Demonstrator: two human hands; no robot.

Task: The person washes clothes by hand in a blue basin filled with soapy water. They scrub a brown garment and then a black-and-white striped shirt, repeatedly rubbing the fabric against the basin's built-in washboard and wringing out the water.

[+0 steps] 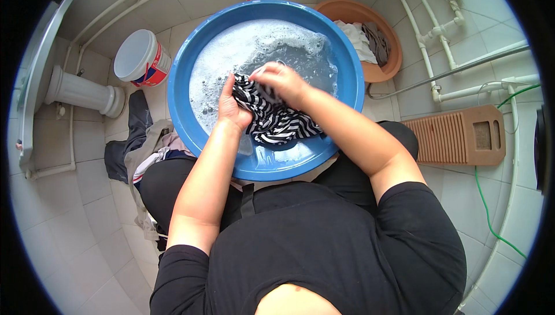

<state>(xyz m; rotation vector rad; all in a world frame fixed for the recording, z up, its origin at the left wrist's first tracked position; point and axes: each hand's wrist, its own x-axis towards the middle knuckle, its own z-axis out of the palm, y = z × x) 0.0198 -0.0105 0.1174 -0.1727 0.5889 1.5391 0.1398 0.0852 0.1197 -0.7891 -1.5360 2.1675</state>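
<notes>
Striped black-and-white garment [272,119] bunched between both hands over near side of blue basin [185,112]. Left hand [232,107] clenched on its left end; right hand [283,81] curled, gripping top fold. Soapy water [231,55] beyond hands. Brown basin [352,11] with clothes beyond right hand; white bucket [139,55] beyond left; wooden washboard [457,136] right, on floor.

Two basins stand on the floor: one blue basin [196,55] and one brown basin [347,11]. There is one white bucket [139,55], one striped garment [274,119] and one wooden washboard [457,136].
</notes>
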